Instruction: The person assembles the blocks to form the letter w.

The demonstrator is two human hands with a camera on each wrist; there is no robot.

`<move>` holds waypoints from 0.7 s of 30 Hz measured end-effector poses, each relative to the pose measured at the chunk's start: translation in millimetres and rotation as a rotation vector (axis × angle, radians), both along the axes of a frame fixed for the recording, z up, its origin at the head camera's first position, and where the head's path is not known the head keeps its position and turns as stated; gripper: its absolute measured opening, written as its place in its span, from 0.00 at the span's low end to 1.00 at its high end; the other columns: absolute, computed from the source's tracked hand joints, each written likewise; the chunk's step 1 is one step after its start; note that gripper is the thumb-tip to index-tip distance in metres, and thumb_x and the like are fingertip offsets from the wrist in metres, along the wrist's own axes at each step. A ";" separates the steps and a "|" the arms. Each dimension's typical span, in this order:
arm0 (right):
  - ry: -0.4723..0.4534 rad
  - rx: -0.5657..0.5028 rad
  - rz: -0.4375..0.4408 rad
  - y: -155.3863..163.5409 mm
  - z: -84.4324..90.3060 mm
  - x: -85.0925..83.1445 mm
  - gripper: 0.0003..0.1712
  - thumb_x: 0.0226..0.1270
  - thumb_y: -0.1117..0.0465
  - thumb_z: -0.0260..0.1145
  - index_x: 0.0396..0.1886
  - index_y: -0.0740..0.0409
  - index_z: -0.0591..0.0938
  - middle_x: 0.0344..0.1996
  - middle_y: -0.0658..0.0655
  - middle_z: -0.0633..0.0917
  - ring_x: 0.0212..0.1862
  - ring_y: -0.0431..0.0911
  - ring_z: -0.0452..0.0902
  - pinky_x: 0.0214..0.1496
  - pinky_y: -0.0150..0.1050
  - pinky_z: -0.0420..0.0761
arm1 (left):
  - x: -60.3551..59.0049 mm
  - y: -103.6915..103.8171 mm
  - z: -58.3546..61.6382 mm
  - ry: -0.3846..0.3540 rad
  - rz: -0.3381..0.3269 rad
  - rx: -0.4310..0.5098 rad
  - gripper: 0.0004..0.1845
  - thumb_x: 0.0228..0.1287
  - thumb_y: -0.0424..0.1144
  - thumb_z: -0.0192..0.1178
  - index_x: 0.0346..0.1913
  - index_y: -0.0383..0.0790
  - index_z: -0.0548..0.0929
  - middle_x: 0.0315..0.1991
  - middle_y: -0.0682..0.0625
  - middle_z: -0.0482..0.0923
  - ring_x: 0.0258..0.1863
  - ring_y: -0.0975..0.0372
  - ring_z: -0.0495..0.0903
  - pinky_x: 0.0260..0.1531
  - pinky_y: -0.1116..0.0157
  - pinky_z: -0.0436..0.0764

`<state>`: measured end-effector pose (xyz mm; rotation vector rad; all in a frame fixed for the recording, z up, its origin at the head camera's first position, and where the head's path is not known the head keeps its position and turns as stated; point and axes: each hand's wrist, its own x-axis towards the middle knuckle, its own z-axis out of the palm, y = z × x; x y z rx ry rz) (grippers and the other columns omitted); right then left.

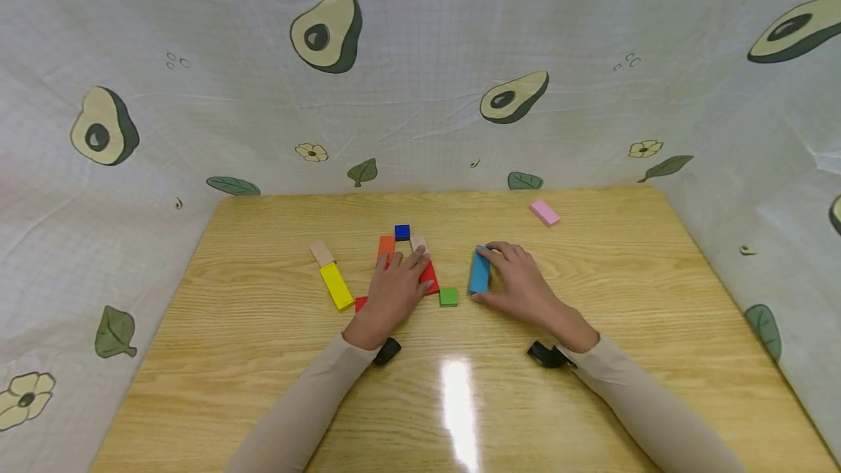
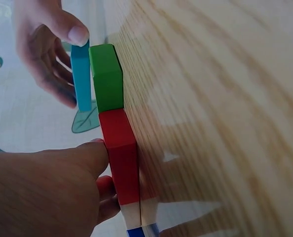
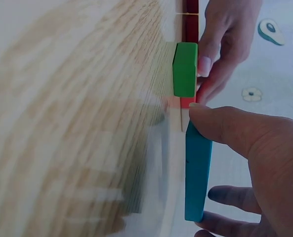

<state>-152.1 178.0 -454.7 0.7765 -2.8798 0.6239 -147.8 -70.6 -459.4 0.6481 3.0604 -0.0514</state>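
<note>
- Right hand (image 1: 522,287): fingers and thumb curl round the light blue block (image 1: 479,271), pinching it by its two long ends. The right wrist view shows the thumb at the near end and fingertips at the far end.
- Light blue block: it stands on a narrow long edge on the wooden table (image 1: 624,298), directly under the right palm's inner side. It looks like rigid painted wood, so it should be light, stiff and not fragile. The smooth paint may slip; a grip across the ends or the two broad faces would suit it best.
- Green cube (image 1: 449,296): lies just inward of the right thumb, close beside the blue block, apart from it in the head view.
- Left hand (image 1: 394,290): lies flat, fingers straight, pressing on the red block (image 1: 429,276); nothing is gripped. The red block's edge shows at the fingertips, touching the green cube's end in the left wrist view.
- Small red piece (image 1: 361,304): shows at the outer side of the left hand.
- Yellow block (image 1: 336,286) and tan block (image 1: 321,252): end to end, further outward from the left hand.
- Orange block (image 1: 386,247), dark blue cube (image 1: 402,232) and a pale block (image 1: 418,242): just beyond the left fingertips.
- Pink block (image 1: 544,212): well beyond the right hand, alone.
</note>
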 end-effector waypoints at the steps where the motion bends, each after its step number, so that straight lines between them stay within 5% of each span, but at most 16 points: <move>1: 0.000 0.002 -0.002 -0.5 -0.1 -0.4 0.48 0.46 0.40 0.73 0.66 0.57 0.69 0.60 0.60 0.68 0.60 0.56 0.61 0.60 0.55 0.59 | 0.0 0.3 0.4 -0.004 0.001 -0.007 0.29 0.69 0.57 0.45 0.70 0.52 0.62 0.70 0.56 0.55 0.61 0.53 0.63 0.60 0.51 0.54; 21: 0.004 0.008 -0.038 -10.1 -1.0 -7.4 0.49 0.45 0.39 0.73 0.65 0.58 0.69 0.59 0.60 0.69 0.60 0.57 0.62 0.60 0.55 0.61 | 1.0 1.5 0.0 0.008 0.005 -0.004 0.29 0.69 0.57 0.46 0.70 0.52 0.63 0.70 0.56 0.56 0.61 0.53 0.64 0.60 0.51 0.55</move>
